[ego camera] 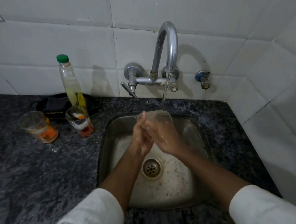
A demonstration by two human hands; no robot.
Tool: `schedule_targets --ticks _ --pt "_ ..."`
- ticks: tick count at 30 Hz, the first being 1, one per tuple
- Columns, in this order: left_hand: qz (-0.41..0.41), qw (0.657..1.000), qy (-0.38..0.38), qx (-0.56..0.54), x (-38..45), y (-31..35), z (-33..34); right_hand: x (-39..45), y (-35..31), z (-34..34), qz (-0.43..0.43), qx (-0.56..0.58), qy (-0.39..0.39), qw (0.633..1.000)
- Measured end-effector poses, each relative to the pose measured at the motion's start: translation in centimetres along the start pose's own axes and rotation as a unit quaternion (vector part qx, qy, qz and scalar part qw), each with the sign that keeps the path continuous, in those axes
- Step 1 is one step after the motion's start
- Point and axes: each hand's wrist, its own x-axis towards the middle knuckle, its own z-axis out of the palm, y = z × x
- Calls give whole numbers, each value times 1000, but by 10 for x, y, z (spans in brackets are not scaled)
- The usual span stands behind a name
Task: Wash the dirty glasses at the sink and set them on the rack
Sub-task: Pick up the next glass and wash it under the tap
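Over the steel sink (196, 131) both my hands hold one clear glass (158, 117), tilted with its mouth toward the wall under the running stream from the tap (168, 47). My left hand (140, 138) wraps the glass from the left, thumb up along its side. My right hand (164, 136) grips it from the right and partly overlaps the left. Two dirty glasses stand on the counter to the left: one (80, 121) with white and orange residue, another (38, 126) with orange residue, farther left.
A clear soap bottle with a green cap (70, 81) stands at the wall behind the dirty glasses, with a black pan (56, 106) beside it. Dark speckled granite counter (44, 177) surrounds the sink. A small valve (203, 79) sticks out right of the tap. No rack is in view.
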Motion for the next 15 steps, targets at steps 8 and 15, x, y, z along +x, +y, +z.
schedule_targets --ticks 8,15 --pt "-19 992 -41 -116 8 1 -3 16 -3 9 79 74 41 993" --pt "-21 998 -5 -61 17 5 -1 45 5 -11 113 42 -30 992"
